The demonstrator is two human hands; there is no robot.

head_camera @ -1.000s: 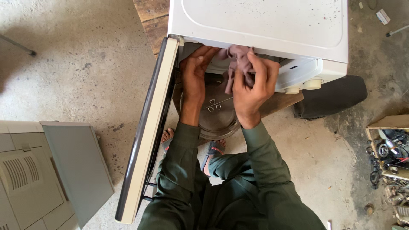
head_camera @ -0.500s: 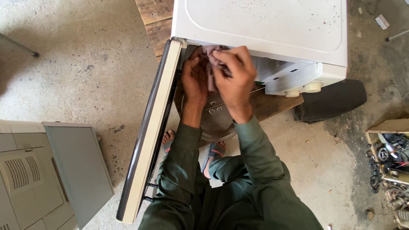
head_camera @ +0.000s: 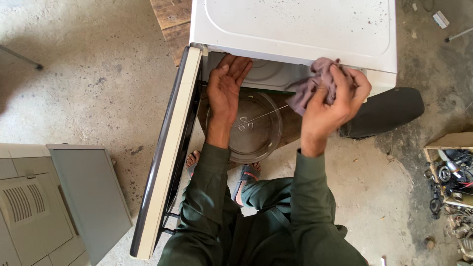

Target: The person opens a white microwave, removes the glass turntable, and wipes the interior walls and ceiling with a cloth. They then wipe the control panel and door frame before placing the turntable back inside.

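Rightward swung the right hand (head_camera: 329,109), grip bunching a crumpled mauve cloth (head_camera: 315,83).

Appliance repair workshop. Stained bare concrete floor (head_camera: 88,83); white microwave oven (head_camera: 295,24) with door open on rough wooden bench (head_camera: 170,19). Second grey appliance casing (head_camera: 34,207) alongside; cardboard box of dark metal spare parts (head_camera: 451,172).

You wear a dark green long-sleeved garment, loose and creased, its sleeves (head_camera: 207,172) running down to the wrists with plain hemmed cuffs. Both your left hand (head_camera: 225,86) and right hand (head_camera: 331,106) are bare. Below the sleeves, dark sandals (head_camera: 245,177) with a red-marked strap show.
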